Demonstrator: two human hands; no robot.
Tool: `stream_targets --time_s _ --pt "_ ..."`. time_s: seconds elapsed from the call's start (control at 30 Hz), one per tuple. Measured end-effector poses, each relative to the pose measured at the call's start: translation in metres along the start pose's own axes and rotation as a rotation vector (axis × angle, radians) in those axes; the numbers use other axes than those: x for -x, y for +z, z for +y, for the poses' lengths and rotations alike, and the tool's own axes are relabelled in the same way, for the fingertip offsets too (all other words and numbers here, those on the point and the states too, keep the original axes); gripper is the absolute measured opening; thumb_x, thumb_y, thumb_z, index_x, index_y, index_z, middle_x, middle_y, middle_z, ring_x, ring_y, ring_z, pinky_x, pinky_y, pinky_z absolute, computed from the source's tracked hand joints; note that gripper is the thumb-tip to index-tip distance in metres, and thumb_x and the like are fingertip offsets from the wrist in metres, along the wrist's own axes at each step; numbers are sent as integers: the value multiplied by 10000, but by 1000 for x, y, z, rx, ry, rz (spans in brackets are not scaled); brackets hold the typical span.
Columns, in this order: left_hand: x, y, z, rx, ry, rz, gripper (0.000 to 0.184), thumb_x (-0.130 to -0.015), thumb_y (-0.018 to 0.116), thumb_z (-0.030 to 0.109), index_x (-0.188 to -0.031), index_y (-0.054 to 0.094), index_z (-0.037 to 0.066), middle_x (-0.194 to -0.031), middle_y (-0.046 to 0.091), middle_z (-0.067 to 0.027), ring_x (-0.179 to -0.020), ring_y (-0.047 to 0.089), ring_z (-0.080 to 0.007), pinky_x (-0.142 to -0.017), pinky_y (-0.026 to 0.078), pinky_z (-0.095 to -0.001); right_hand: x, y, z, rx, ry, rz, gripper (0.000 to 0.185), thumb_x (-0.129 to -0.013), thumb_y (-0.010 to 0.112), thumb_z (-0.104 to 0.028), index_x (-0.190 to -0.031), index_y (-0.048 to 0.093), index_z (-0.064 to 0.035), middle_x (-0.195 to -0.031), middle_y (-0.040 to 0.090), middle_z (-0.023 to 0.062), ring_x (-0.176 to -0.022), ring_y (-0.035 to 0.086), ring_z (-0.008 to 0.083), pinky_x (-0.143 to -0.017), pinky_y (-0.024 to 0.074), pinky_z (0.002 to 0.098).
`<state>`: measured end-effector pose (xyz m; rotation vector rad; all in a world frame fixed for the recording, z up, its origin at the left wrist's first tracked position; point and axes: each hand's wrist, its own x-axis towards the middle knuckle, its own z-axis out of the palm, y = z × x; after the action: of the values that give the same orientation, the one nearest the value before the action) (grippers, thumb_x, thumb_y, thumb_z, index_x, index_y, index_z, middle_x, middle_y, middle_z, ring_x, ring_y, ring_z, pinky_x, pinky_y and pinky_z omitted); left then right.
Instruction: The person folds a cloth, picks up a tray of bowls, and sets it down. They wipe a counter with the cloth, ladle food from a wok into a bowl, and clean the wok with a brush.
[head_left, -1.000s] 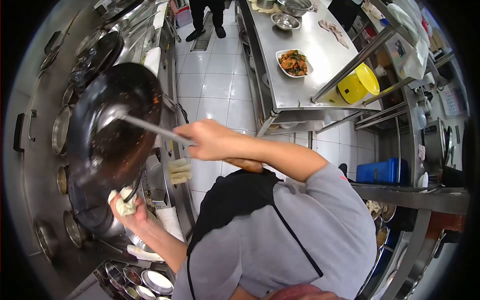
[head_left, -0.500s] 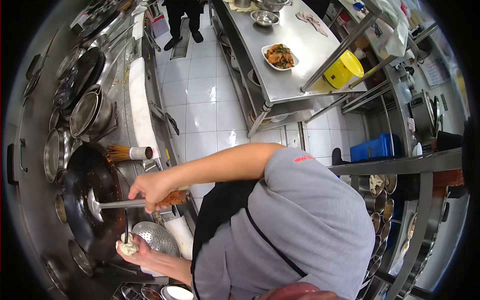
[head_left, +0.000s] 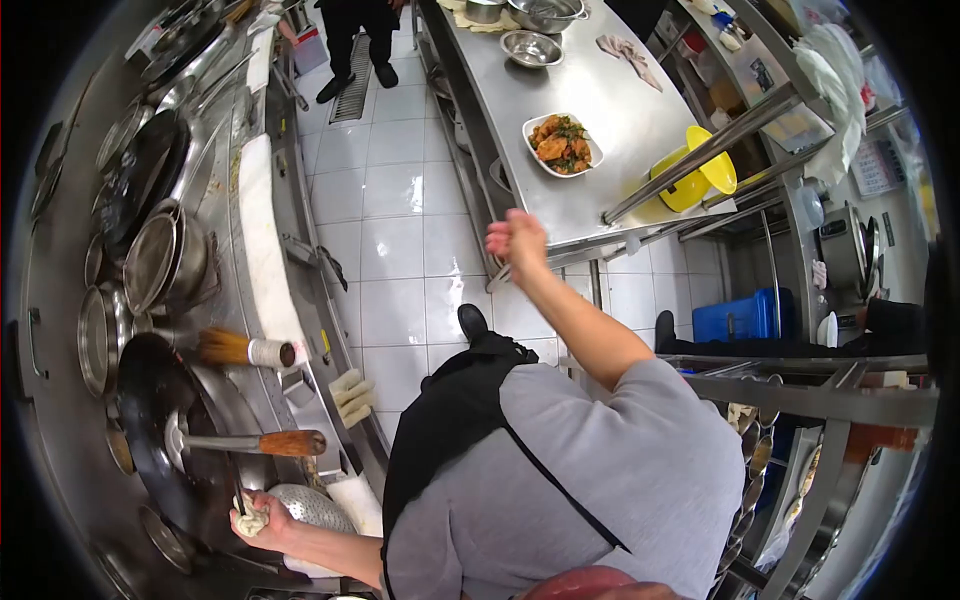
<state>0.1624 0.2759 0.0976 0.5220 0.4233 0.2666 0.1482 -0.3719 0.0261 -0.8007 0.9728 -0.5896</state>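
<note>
My left hand [head_left: 268,527], with a pale cloth [head_left: 249,514] in its grip, is closed round the handle of a black wok [head_left: 150,430] on the stove. A ladle [head_left: 232,443] rests with its bowl in the wok, and its wooden grip sticks out over the stove edge, with no hand on it. My right hand [head_left: 520,246] is out by the corner of the steel table, fingers curled in and nothing visible in them. Beyond it on the table stands a white dish of saucy food with greens [head_left: 560,143].
A bamboo brush [head_left: 245,350] lies beside the wok, and a perforated strainer [head_left: 308,508] is near my left wrist. The steel table [head_left: 490,130] also bears metal bowls and a yellow container [head_left: 690,175]. Another person's legs [head_left: 358,50] stand in the tiled aisle.
My right hand has let go of the ladle and swung away from the stove to the table corner. The ladle stays in the wok. My left hand keeps hold of the wok handle.
</note>
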Motion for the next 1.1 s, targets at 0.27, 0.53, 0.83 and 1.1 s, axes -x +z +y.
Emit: stream_targets --time_s 0.27,0.53,0.83,1.1 --pt "-25 42 -30 11 85 216 271 -860 566 237 -973 608 -6 -892 649 -153 -804 632 -296 -511 453 -338 -97 -31 -57 -401 -100 106 439 -981 573 -162 -1255 239 -85 -1001 588 217 -782 660 306 -616 569 383" --pt "-35 48 -35 -99 194 271 275 -841 583 224 -993 616 -4 -943 668 -138 -822 629 -289 -561 471 -343 -146 -22 -79 -551 -188 204 358 -955 525 -23 -1221 285 -32 -953 579 208 -715 668 295 -579 566 379" --pt "-37 49 -45 -63 195 335 334 -854 581 255 -1048 613 -15 -974 666 -159 -808 626 -292 -587 477 -358 -257 -9 -156 -623 -367 533 305 -920 504 -6 -1163 323 -33 -889 616 202 -643 660 271 -562 588 378" --pt "-23 55 -48 -154 196 372 363 -876 582 268 -1066 597 -41 -974 669 -185 -787 639 -275 -563 482 -324 -329 -5 -216 -625 -402 662 412 -865 450 -9 -1216 254 -100 -936 572 185 -608 595 202 -500 518 299"
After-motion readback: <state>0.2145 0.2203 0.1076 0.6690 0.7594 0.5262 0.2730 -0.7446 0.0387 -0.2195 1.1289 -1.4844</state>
